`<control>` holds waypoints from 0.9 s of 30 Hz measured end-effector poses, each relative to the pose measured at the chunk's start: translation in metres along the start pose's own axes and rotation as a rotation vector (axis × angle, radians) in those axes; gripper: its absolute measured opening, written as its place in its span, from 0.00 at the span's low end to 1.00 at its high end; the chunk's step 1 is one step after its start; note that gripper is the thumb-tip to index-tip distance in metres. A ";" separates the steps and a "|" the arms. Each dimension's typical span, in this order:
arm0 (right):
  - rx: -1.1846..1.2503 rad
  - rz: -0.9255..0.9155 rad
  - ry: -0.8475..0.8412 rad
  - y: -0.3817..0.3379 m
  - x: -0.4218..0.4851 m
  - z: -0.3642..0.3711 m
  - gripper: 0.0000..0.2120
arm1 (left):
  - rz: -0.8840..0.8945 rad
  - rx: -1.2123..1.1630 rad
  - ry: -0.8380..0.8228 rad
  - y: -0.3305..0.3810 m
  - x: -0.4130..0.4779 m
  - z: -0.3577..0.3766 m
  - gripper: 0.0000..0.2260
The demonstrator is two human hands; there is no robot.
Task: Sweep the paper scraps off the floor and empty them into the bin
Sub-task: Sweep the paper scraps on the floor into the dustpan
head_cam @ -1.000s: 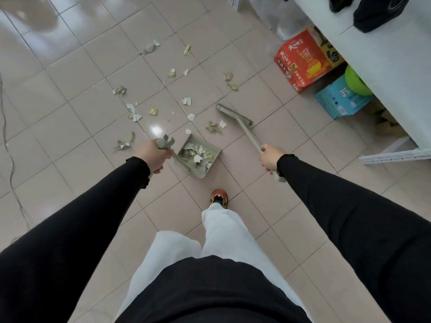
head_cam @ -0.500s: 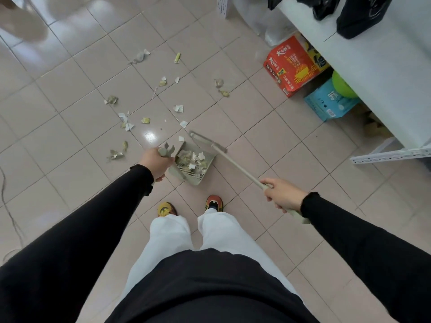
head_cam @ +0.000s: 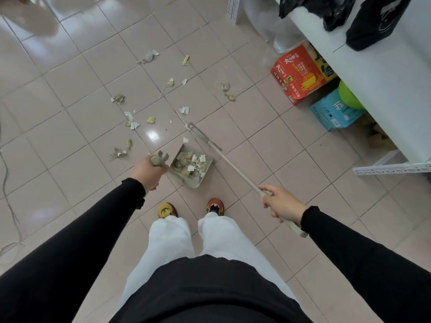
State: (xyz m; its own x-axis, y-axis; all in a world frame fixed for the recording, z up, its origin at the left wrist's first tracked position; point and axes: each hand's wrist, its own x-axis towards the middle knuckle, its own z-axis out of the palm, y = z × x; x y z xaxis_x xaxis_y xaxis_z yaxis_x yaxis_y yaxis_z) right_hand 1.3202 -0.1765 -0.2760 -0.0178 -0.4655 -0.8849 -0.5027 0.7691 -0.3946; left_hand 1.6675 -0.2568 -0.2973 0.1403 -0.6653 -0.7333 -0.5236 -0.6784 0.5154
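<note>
The dustpan [head_cam: 190, 167] sits on the tiled floor [head_cam: 70, 141] just ahead of the person's two shoes, and everything else is placed from it. The left hand [head_cam: 149, 174] is closed around the top of the dustpan's upright handle [head_cam: 159, 159], which rises at the pan's left side. Inside the pan lies a heap of white and yellowish paper scraps [head_cam: 190, 161], piled against its toothed back edge. The right hand [head_cam: 281, 203], to the right of the dustpan and nearer the person, is wrapped around the pale handle of the broom [head_cam: 235, 170]; the butt of the handle sticks out behind the wrist. The handle slants up and left from that hand, passing just beside the pan's right edge, and the narrow broom head [head_cam: 198, 132] lies just beyond the pan's open mouth. One small white scrap [head_cam: 185, 140] lies at the pan's lip, between the mouth and the broom head. More loose scraps [head_cam: 130, 121] are scattered on the tiles beyond and to the left of the dustpan, some near, some well away. Well to the right of the dustpan, a red carton [head_cam: 300, 75] and a blue box [head_cam: 333, 115] stand on the floor under a white shelf [head_cam: 373, 73], with a green ball [head_cam: 348, 97] resting behind the blue box.
</note>
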 end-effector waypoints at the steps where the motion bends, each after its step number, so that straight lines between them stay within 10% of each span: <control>1: -0.024 -0.019 0.021 -0.012 0.012 0.000 0.25 | -0.014 -0.017 0.017 -0.001 0.000 -0.005 0.10; 13: -0.527 -0.060 0.102 -0.194 0.188 0.007 0.17 | -0.071 -0.043 0.079 0.007 0.025 -0.032 0.07; 27: -0.401 0.003 -0.071 -0.077 0.036 -0.029 0.22 | -0.079 -0.031 0.047 0.024 0.029 -0.042 0.05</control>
State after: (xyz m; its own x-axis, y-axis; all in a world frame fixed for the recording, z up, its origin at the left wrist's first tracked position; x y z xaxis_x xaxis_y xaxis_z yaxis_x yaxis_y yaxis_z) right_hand 1.3333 -0.2655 -0.2706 0.0330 -0.4216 -0.9062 -0.8000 0.5324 -0.2768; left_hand 1.6941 -0.3056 -0.2878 0.2201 -0.6225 -0.7510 -0.4831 -0.7384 0.4705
